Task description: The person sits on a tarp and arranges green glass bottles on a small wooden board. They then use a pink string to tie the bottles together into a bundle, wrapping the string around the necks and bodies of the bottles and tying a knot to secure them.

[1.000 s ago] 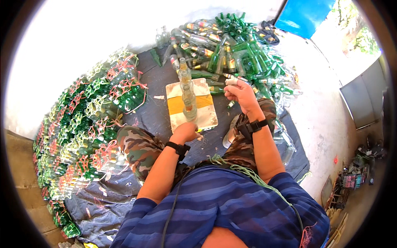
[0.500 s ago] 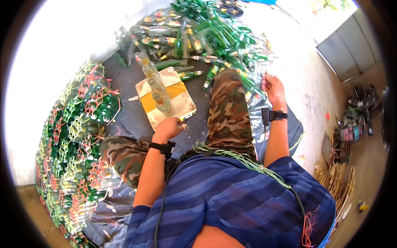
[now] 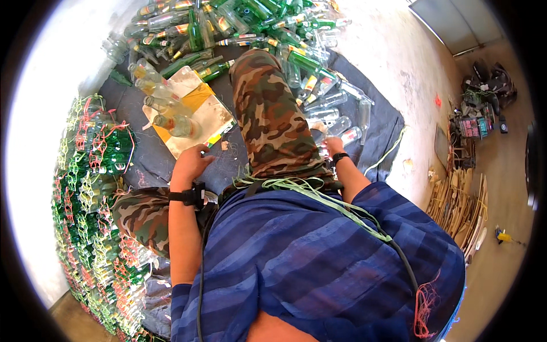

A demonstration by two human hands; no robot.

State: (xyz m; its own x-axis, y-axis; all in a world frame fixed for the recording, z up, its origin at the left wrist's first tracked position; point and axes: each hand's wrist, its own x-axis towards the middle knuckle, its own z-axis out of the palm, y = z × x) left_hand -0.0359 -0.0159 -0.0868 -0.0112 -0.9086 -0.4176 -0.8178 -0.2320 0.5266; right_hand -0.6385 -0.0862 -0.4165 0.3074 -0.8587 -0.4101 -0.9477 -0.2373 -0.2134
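A flat white block with a yellow band (image 3: pixel 213 117) lies left of my raised knee. Several clear glass bottles (image 3: pixel 182 126) stand in a row along it. My left hand (image 3: pixel 192 163) is just below the block's near edge, fingers loosely bent and apart, with nothing visible in it. Beside my right knee, my right hand (image 3: pixel 334 146) is down among loose clear bottles. Its fingers are bent round the end of a clear glass bottle (image 3: pixel 351 135); their tips are partly hidden.
A heap of green and clear bottles (image 3: pixel 256 10) lies ahead on a dark sheet (image 3: pixel 379 111). At the left rise stacked bottles bound with red and green cords (image 3: pixel 94 188). Flattened cardboard (image 3: pixel 456 205) leans at the right. Green strings (image 3: pixel 319 196) cross my lap.
My right hand has come down from above the bottles into those beside my knee. My left hand has loosened from a curl. The view has shifted, moving the block leftward and upward in the picture.
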